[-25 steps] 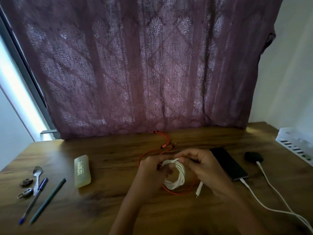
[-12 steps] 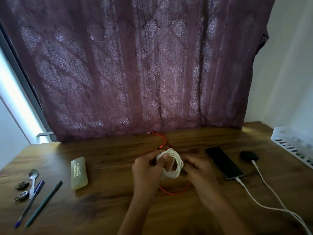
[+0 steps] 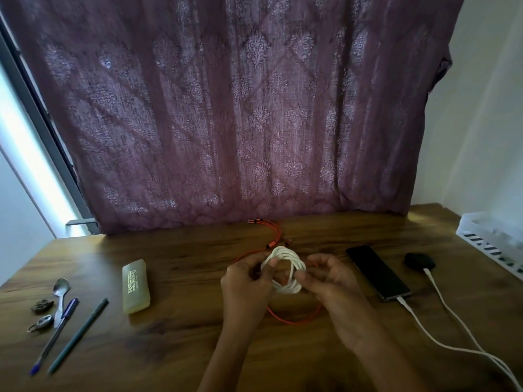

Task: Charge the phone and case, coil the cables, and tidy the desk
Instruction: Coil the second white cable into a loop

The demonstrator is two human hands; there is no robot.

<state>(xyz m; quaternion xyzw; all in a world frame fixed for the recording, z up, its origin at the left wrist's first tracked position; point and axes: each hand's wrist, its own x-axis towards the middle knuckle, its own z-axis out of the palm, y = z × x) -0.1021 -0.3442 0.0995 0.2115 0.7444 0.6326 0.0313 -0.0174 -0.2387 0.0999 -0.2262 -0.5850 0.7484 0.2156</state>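
Hides the left and right edges of the white cable coil (image 3: 284, 253) behind the fingers of both hands; shows no free plug end of it. Covers the middle of the orange cable (image 3: 294, 321) with hands and coil, leaving a near loop on the worktop (image 3: 184, 349) and a far branch with connectors close to the curtain (image 3: 240, 108). Cuts the white tray (image 3: 492, 241) at the right frame edge. Loses the phone lead (image 3: 403, 302) and the case lead (image 3: 428, 272) at the lower right corner. Leaves the print on the yellowish box (image 3: 135, 285) unreadable and the small metal items (image 3: 42, 305) beside the spoon (image 3: 60, 290) hard to identify.

Holds the coil over the centre of the worktop, above the orange loop. Pinches its left side in the left hand (image 3: 246, 284) grip, thumb in front, fingers curled round. Pinches its right side in the right hand (image 3: 328, 281) grip, thumb tip pressed on the strands. Presents the coil as an oval, long axis running away from the person, open face turned toward the camera.

Sets the phone (image 3: 377, 271) flat to the right of the hands, dark screen up, long axis from far-left to near-right, plugged end toward the person. Sets the black case (image 3: 418, 260) right of the phone, apart from it, lead plugged in at its near side.

Lays the blue pen (image 3: 55, 335) and dark pen (image 3: 77, 335) at the left, side by side, long axes from near-left to far-right.
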